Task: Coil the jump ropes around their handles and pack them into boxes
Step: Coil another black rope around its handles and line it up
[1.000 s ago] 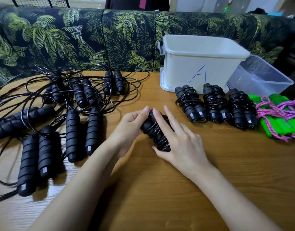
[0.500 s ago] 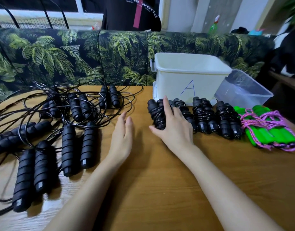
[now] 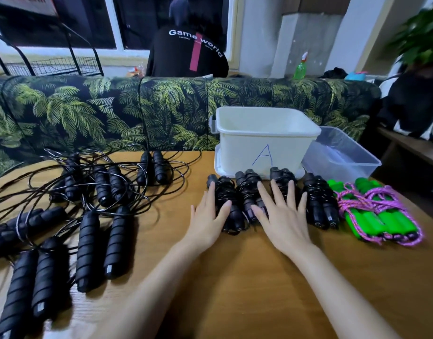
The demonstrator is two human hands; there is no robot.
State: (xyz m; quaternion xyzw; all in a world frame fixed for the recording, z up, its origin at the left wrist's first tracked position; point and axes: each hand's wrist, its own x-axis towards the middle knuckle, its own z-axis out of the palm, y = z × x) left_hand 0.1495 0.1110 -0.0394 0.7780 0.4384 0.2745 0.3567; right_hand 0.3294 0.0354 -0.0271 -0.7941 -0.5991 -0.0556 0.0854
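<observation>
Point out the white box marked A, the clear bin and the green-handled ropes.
white box marked A [image 3: 237,152]: head view, front wall left of the letter.
clear bin [image 3: 352,171]: head view, near wall.
green-handled ropes [image 3: 361,225]: head view, a green handle.

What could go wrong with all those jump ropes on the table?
1. The loose black ropes on the left cross each other in a tangle; pulling one out may drag others or knot them.
2. The left hand and right hand lie flat on the coiled bundles; a push might roll them and loosen the cords.
3. The green rope sits near the right edge of the table and could get nudged off.
</observation>
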